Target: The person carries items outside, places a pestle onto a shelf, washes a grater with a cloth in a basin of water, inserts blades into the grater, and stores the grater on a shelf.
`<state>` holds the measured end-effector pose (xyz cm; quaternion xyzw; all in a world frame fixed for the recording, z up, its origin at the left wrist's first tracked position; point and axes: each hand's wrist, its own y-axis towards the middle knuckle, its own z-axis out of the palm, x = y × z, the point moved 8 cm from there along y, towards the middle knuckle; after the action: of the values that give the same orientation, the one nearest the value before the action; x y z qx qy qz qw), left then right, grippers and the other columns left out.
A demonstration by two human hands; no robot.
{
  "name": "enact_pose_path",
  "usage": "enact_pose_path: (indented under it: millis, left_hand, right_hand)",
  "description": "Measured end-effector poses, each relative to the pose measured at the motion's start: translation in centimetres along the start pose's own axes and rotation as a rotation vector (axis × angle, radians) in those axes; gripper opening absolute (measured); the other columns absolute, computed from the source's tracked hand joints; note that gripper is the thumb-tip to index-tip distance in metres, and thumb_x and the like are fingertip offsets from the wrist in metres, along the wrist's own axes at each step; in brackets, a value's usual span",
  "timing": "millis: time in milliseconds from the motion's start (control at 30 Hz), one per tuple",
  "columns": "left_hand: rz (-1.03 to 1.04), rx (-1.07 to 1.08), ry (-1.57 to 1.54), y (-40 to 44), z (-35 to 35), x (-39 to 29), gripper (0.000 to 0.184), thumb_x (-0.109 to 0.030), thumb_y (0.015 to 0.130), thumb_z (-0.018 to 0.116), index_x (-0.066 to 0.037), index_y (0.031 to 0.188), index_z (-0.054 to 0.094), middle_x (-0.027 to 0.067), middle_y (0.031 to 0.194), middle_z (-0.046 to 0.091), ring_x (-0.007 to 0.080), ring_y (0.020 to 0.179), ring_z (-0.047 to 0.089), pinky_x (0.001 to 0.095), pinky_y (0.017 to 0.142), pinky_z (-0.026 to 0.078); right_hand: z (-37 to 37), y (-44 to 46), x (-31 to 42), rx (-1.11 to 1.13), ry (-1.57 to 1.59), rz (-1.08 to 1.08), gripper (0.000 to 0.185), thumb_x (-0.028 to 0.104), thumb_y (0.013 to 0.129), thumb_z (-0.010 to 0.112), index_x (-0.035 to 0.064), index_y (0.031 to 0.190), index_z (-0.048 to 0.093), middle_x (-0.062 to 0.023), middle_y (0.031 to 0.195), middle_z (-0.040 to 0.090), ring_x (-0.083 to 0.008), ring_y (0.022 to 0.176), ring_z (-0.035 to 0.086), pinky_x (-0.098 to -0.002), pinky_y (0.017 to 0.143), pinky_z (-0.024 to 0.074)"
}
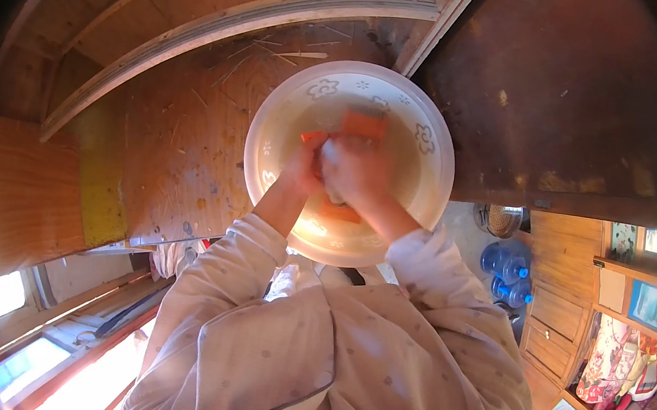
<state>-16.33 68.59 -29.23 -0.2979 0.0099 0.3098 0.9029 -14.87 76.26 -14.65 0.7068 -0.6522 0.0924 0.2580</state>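
A wide white basin point(262, 149) with grey flower patterns stands in front of me, with water inside. Over its middle, my left hand point(303, 168) and my right hand point(355, 168) press together, blurred by motion. Both are closed on an orange cloth point(364, 123), which shows above the right hand, beside the left fingers and below the hands. Something pale shows between the hands, too blurred to make out. The fingertips are mostly hidden.
A wooden surface point(165, 146) with a raised curved wooden edge point(244, 21) and thin splinters lies to the left. A dark brown panel point(567, 103) fills the upper right. Blue water bottles point(505, 262) and a wooden cabinet point(558, 304) stand at the lower right.
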Motion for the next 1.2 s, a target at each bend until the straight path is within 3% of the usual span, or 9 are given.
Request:
enact_pose_path:
  millis: [67,167,300,433,533,733,933,1067,1200]
  left_hand:
    - [-0.024,0.11,0.05,0.2,-0.6,0.2,0.024,-0.026,0.094,0.045,-0.01,0.108,0.056,0.0062,0.101,0.063,0.0195,0.093,0.06,0.0348,0.083,0.049]
    - [-0.026,-0.112,-0.023,-2.7,2.9,1.5,0.024,-0.026,0.094,0.045,-0.009,0.106,0.058,0.0055,0.099,0.063,0.019,0.094,0.06,0.0348,0.083,0.049]
    - [0.007,-0.042,0.003,-1.4,1.5,0.2,0.028,-0.029,0.094,0.046,-0.008,0.109,0.056,0.0064,0.102,0.062,0.0183,0.093,0.059,0.0347,0.082,0.049]
    - [-0.054,0.006,0.05,-2.1,1.1,1.0,0.03,-0.028,0.093,0.046,-0.007,0.112,0.054,0.0078,0.104,0.06,0.0196,0.093,0.059,0.0349,0.081,0.049]
    - [-0.062,0.212,-0.023,-3.4,3.8,0.0,0.034,-0.03,0.094,0.044,-0.005,0.117,0.051,0.0128,0.106,0.059,0.0267,0.097,0.058,0.0406,0.082,0.049]
    - [-0.022,0.122,-0.058,-5.0,5.1,-1.8,0.034,-0.026,0.095,0.041,-0.004,0.12,0.047,0.0173,0.106,0.058,0.0337,0.096,0.057,0.0465,0.083,0.048]
    - [0.095,-0.06,0.324,-2.9,0.4,-2.6,0.03,-0.024,0.093,0.045,-0.005,0.115,0.049,0.0122,0.103,0.06,0.023,0.095,0.059,0.0376,0.078,0.049]
    - [0.194,-0.17,0.581,-3.6,-0.6,-4.3,0.032,-0.028,0.093,0.046,-0.007,0.117,0.049,0.011,0.104,0.061,0.0204,0.092,0.061,0.0329,0.077,0.048]
    - [0.229,-0.09,0.426,-5.1,2.6,-5.4,0.049,-0.042,0.094,0.041,-0.005,0.124,0.043,0.0154,0.111,0.059,0.0237,0.094,0.061,0.0341,0.08,0.047]
  right_hand:
    - [1.0,-1.4,1.7,0.162,-0.018,-0.007,0.023,0.027,0.083,0.056,0.006,0.089,0.061,-0.013,0.079,0.063,-0.0314,0.072,0.062,-0.0411,0.064,0.0493]
    - [3.2,0.1,-3.6,0.198,0.262,0.261,0.021,0.026,0.079,0.059,0.0068,0.089,0.061,-0.012,0.082,0.062,-0.0297,0.075,0.062,-0.0408,0.064,0.0491]
    - [0.9,-0.8,1.5,0.149,-0.063,-0.036,0.022,0.024,0.079,0.06,0.005,0.09,0.06,-0.013,0.086,0.062,-0.0313,0.078,0.061,-0.0412,0.067,0.0491]
    - [0.4,-0.7,-0.6,0.063,0.171,-0.031,0.02,0.024,0.08,0.061,0.0064,0.089,0.061,-0.0133,0.092,0.063,-0.0324,0.077,0.062,-0.0408,0.07,0.0489]
    - [-2.0,-0.3,-4.2,-0.005,0.11,0.167,0.023,0.027,0.083,0.059,0.0058,0.092,0.06,-0.0162,0.094,0.062,-0.0338,0.082,0.061,-0.0416,0.074,0.048]
    - [-0.9,-2.1,-12.0,0.278,-0.153,0.621,0.034,0.032,0.084,0.058,0.0059,0.106,0.055,-0.0208,0.103,0.059,-0.0348,0.099,0.056,-0.0445,0.082,0.0452]
    - [3.2,-3.5,-11.3,0.603,-0.239,0.386,0.034,0.024,0.081,0.058,0.0036,0.108,0.053,-0.0199,0.108,0.057,-0.0367,0.101,0.055,-0.0449,0.082,0.0446]
    - [3.5,-3.0,-13.2,0.241,-0.248,0.374,0.031,0.02,0.08,0.058,0.0039,0.106,0.054,-0.0196,0.106,0.058,-0.0345,0.101,0.055,-0.0431,0.08,0.0451]
    - [2.8,-3.0,-9.1,0.43,-0.221,0.268,0.027,0.018,0.08,0.056,0.0014,0.102,0.056,-0.0197,0.103,0.06,-0.0324,0.098,0.057,-0.0418,0.082,0.0445]
